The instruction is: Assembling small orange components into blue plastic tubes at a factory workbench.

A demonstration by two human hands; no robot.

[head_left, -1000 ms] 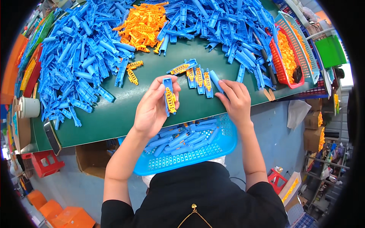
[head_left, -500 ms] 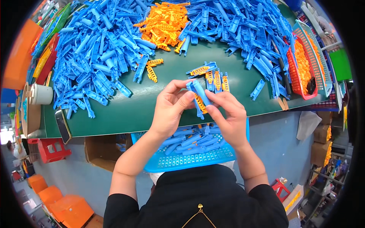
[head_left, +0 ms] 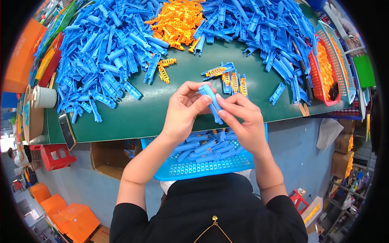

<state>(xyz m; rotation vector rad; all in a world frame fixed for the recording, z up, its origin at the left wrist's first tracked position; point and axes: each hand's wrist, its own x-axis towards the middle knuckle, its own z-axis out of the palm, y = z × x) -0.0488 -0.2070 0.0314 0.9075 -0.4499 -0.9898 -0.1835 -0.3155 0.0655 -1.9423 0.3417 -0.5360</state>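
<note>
Between my two hands is a blue plastic casing (head_left: 210, 102), its two halves lying together and tilted over the table's near edge. My left hand (head_left: 187, 106) grips its left side with thumb and fingers. With thumb and fingertips, my right hand (head_left: 240, 114) pinches its right side. Just beyond the hands lie several blue half-shells with orange ribbed inserts (head_left: 235, 82) set in them. Two loose orange ribbed pieces (head_left: 164, 73) rest to the left of these. Below my hands, a light-blue basket (head_left: 178, 172) holds several closed blue casings (head_left: 206, 149).
Large heaps of blue half-shells (head_left: 109, 56) cover the table's far left and right, with an orange pile (head_left: 177, 22) between. A red basket (head_left: 314, 67) of orange pieces stands at the right. A phone (head_left: 67, 131) and a white cup (head_left: 43, 97) are at the left edge.
The upper blue half has come down over the lower one, covering the orange insert that showed between them. Both hands stay in nearly the same place.
</note>
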